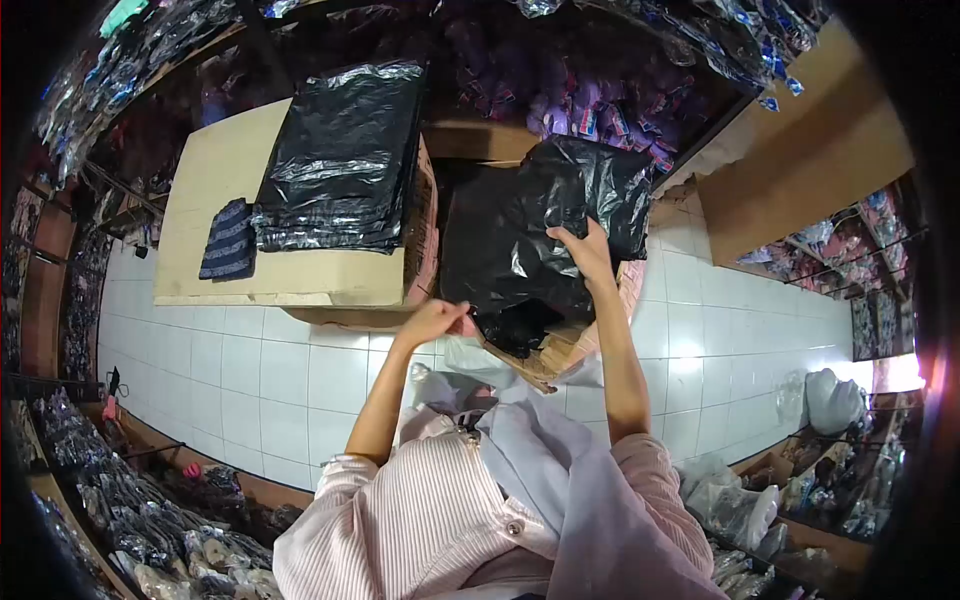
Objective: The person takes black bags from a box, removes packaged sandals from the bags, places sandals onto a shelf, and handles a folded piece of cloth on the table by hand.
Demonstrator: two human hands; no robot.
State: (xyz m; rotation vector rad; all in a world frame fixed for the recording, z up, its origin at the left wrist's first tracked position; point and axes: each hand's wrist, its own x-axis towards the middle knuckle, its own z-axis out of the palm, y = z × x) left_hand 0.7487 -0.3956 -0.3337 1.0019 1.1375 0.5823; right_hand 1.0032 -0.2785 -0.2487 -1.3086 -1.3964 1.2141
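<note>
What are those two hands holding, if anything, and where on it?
Black plastic: the left hand seems to pinch its near left edge; the right hand is on its right part, grip unclear.

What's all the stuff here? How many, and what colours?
Tan box: one, tan, left of centre
Plastic stack: one, black, on tan box
Striped cloth: one, dark blue-grey, beside stack
Open box: one, brown, right of tan box
Loose plastic: unclear count, black, over open box
Cardboard piece: one, brown, upper right
Purple packets: many, purple, beyond boxes
Clear-wrapped goods: uncountable, mixed, shelves all around
Pale bags: several, whitish, lower right
Tiles: many, white, floor
Shirt: one, pale pink, worn
Scarf: one, grey, worn
Left hand: one, bare, at loose plastic's edge
Right hand: one, bare, on loose plastic
</note>
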